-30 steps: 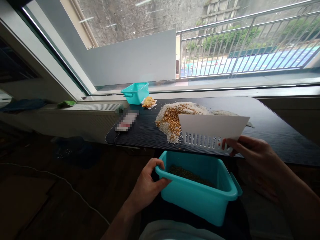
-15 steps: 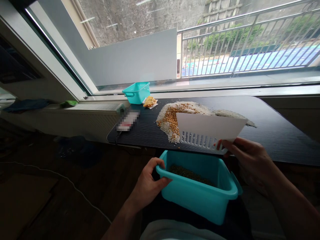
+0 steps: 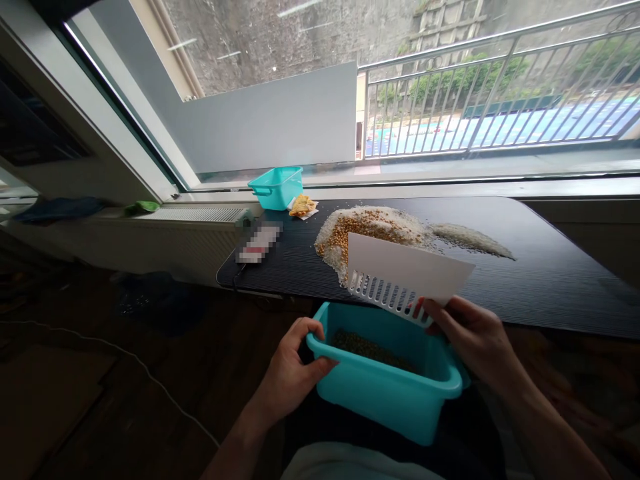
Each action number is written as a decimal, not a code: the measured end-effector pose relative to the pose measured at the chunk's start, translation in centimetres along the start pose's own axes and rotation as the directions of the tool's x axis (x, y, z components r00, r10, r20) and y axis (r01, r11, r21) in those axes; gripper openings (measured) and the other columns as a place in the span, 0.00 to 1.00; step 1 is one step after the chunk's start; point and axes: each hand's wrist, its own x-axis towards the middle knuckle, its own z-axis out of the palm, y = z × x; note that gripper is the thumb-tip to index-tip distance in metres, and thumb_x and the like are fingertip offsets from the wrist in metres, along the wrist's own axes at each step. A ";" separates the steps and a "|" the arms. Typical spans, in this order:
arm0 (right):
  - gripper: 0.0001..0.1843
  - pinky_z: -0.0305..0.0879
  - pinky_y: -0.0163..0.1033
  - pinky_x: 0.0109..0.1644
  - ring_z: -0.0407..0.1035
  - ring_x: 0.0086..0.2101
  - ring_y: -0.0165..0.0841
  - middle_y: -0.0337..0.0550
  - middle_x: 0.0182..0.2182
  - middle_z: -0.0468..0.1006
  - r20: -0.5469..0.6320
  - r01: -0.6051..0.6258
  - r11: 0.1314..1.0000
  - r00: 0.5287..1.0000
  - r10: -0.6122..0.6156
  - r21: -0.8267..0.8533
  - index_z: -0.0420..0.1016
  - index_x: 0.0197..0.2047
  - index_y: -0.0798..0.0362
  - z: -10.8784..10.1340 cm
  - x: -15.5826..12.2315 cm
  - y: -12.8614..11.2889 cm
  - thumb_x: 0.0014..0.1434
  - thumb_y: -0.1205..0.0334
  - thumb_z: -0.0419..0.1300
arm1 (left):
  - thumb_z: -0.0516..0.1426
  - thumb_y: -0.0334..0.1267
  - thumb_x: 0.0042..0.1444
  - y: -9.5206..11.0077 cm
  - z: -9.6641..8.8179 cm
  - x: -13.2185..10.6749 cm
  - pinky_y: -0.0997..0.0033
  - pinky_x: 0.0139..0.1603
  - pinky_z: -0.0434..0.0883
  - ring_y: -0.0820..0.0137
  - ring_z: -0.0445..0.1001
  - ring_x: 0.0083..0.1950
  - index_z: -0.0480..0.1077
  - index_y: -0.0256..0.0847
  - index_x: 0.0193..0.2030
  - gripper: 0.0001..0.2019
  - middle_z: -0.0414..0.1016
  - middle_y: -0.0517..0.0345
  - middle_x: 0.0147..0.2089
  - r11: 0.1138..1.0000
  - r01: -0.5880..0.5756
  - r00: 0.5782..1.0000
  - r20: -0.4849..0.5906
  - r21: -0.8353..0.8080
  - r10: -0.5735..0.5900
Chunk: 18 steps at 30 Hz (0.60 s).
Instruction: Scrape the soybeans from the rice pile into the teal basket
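My left hand (image 3: 295,363) grips the near left corner of a turquoise plastic bin (image 3: 380,397), thumb outside and fingers over the rim. Dark greenish grains (image 3: 373,350) cover part of the bin's floor. In my right hand (image 3: 473,327) is a white slotted plastic sheet (image 3: 410,267), pinched at its lower right corner and tilted above the bin's far rim. Beyond it on the black table (image 3: 540,280) lies a mixed heap of white grains (image 3: 395,219) and golden-yellow kernels (image 3: 340,233), which the sheet partly hides. A separate strip of pale grains (image 3: 470,239) stretches to the right.
At the table's back left stands a smaller turquoise bin (image 3: 277,188), with a yellow crumpled item (image 3: 303,206) on white paper beside it. A blurred-out flat object (image 3: 260,243) with a cable lies at the left edge. Behind the table runs a window; a radiator (image 3: 200,230) is at left.
My right hand has brought the slotted sheet left and tilted its right end down, closer over the bin. My left hand keeps its grip on the bin, which sits slightly farther left in view.
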 end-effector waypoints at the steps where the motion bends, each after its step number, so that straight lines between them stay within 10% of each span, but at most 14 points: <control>1: 0.29 0.76 0.40 0.30 0.77 0.25 0.37 0.45 0.30 0.88 -0.022 -0.001 1.000 1.000 0.001 -0.003 0.89 0.36 0.49 0.4 -0.2 0.2 0.52 0.30 0.70 | 0.67 0.46 0.53 0.0 -0.1 0.0 0.68 0.44 0.66 0.64 0.68 0.41 0.69 0.45 0.37 0.13 0.67 0.62 0.37 1.000 -0.004 1.000 -0.002 0.005 0.004; 18: 0.20 0.74 0.45 0.34 0.81 0.30 0.46 0.45 0.25 0.86 -0.372 -0.093 0.934 0.927 -0.046 -0.346 0.84 0.29 0.46 -0.9 0.4 0.1 0.51 0.38 0.65 | 0.66 0.47 0.53 0.2 0.1 0.0 0.68 0.44 0.66 0.64 0.67 0.41 0.68 0.44 0.36 0.13 0.66 0.62 0.37 1.000 -0.011 1.000 0.011 0.017 0.011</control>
